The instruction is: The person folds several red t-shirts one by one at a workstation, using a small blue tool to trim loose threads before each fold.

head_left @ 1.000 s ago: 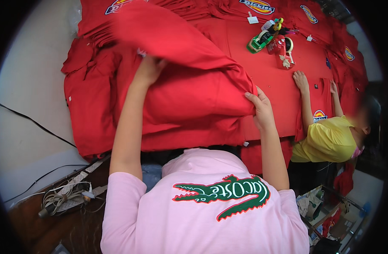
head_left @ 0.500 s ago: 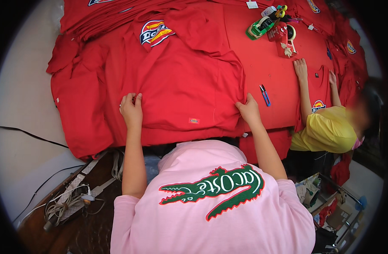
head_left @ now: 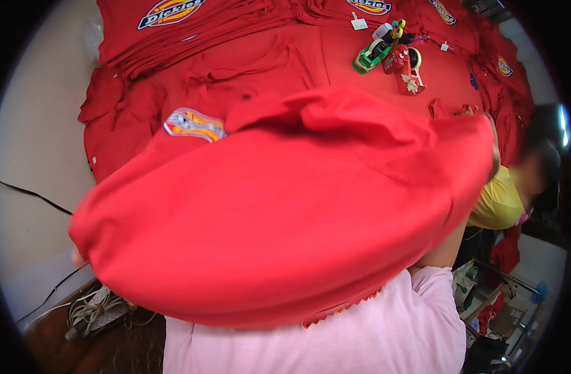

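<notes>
One L hand showing as blurred sliver at L edge of red shirt, can't tell grip. Shirt hanging spread in midair, bulging lower edge overlapping pink top. Strip of red tabletop lying betw. shirt's upper edge & tape dispensers. R forearm running behind cloth; R hand hidden, grip unknown. Co-worker in yellow showing beyond R edge.

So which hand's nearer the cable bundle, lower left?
Left. The left hand, mostly hidden at the left end of the red shirt, is just above the cable bundle in view; the right hand is at the opposite end.
</notes>
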Tool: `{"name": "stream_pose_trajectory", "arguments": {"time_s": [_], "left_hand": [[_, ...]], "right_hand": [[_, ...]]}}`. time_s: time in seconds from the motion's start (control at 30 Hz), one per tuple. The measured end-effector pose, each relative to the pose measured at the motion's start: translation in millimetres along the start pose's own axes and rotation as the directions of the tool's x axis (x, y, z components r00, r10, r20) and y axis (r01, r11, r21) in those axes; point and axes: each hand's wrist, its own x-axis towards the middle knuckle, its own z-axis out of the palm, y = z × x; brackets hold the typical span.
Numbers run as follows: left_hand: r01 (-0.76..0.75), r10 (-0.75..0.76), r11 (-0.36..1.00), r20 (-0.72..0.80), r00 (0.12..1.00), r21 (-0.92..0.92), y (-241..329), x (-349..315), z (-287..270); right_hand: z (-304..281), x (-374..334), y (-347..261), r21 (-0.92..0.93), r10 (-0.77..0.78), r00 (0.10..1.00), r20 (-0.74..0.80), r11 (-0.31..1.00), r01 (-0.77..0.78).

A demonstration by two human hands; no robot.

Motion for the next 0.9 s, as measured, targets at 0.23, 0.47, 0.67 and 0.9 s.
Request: {"name": "stream_pose_trajectory", "arguments": {"time_s": [0.23,0.47,0.67,0.9], "left_hand": [[-0.118,0.16,0.987,-0.546,0.823,0.111,-5,99,9],[-0.192,0.418,0.897,-0.622,0.662,0.399,13,42,20],[0.421,-0.144,0.894,-0.79,0.596,0.154,-79,-82,-76],[0.823,-0.262,0.405,-0.811,0.523,0.399,-154,-178,-164]], "right_hand": [[4,126,-1,0.266,-0.099,0.958,0.27,0.964,0.024],[29,82,-10,0.106,-0.227,0.954,0.198,0.972,0.209],[-14,6,136,-0.431,0.014,0.893,-0.45,0.872,-0.231],[-82,-75,278,-0.66,0.175,0.854,-0.49,0.565,-0.495]]}}
